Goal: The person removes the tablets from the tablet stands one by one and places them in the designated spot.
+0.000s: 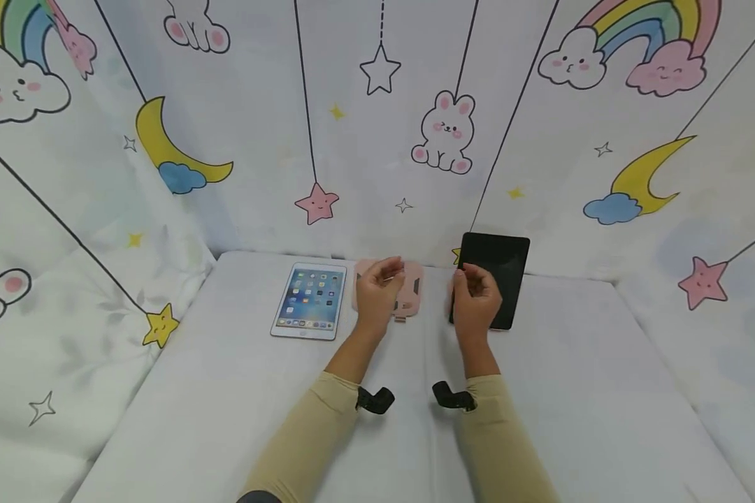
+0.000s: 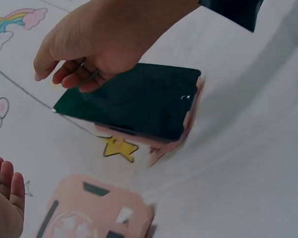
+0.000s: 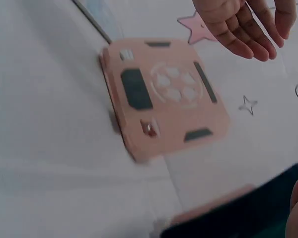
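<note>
My left hand (image 1: 376, 290) hangs over a pink case (image 1: 411, 297) with dark grey inserts, its fingers loosely curled and nothing visible in them. In the right wrist view that case (image 3: 164, 114) lies flat, a round pattern at its middle. Over the left part of a black-screened tablet (image 1: 509, 279) is my right hand (image 1: 478, 297). The left wrist view has its fingers bent loosely above the dark glass, not gripping it. Beneath that tablet (image 2: 144, 109) a pink piece (image 2: 192, 121) shows along two edges; the rest of it is hidden.
To the left on the white table lies a white tablet (image 1: 308, 300) with its screen lit and app icons showing. A patterned cloth (image 1: 377, 154) with rainbows, moons and stars hangs behind and beside the table. Black wrist mounts (image 1: 375, 400) sit on both sleeves.
</note>
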A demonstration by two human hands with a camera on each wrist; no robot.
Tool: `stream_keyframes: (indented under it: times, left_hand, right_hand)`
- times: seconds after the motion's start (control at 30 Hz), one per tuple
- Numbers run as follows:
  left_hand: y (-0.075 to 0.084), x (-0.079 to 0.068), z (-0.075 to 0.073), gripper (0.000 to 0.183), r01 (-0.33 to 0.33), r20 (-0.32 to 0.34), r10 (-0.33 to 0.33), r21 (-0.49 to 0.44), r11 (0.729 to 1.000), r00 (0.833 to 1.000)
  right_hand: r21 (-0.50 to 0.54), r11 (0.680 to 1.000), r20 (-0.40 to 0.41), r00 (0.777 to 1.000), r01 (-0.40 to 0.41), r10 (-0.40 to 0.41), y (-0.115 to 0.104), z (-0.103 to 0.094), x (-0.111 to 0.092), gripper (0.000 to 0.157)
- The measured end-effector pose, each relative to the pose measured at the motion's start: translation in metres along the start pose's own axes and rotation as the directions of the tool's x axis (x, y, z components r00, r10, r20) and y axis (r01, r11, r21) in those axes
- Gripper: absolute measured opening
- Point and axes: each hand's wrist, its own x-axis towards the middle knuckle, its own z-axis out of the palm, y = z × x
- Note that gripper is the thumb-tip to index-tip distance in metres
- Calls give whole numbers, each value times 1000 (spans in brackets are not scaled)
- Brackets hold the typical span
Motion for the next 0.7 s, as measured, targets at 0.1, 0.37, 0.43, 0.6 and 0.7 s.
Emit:
stream_keyframes:
  times: [0.1, 0.37, 0.43, 0.6, 0.7]
  left_hand:
    - [-18, -1, 23, 30, 38, 39, -38, 1, 999, 999]
    - [-62, -26, 64, 39, 111, 148, -135, 158, 981, 980]
    - [-71, -33, 70, 42, 136, 170, -165, 168, 976, 972]
    - [-85, -45, 78, 51, 182, 185, -216, 185, 966, 959]
    - [-88, -49, 81, 55, 183, 178, -222, 214, 960, 959]
  right_hand:
    - [-77, 997, -33, 999, 18, -20, 12, -26, 16, 28]
    - [-295, 943, -151, 982, -152, 111, 46, -91, 24, 36]
    - [-334, 919, -165, 973, -210, 163, 52, -99, 23, 39]
    - [-378, 883, -116, 961, -277, 252, 61, -111, 18, 43]
    - [-362, 886, -92, 957, -289, 275, 66, -116, 16, 40]
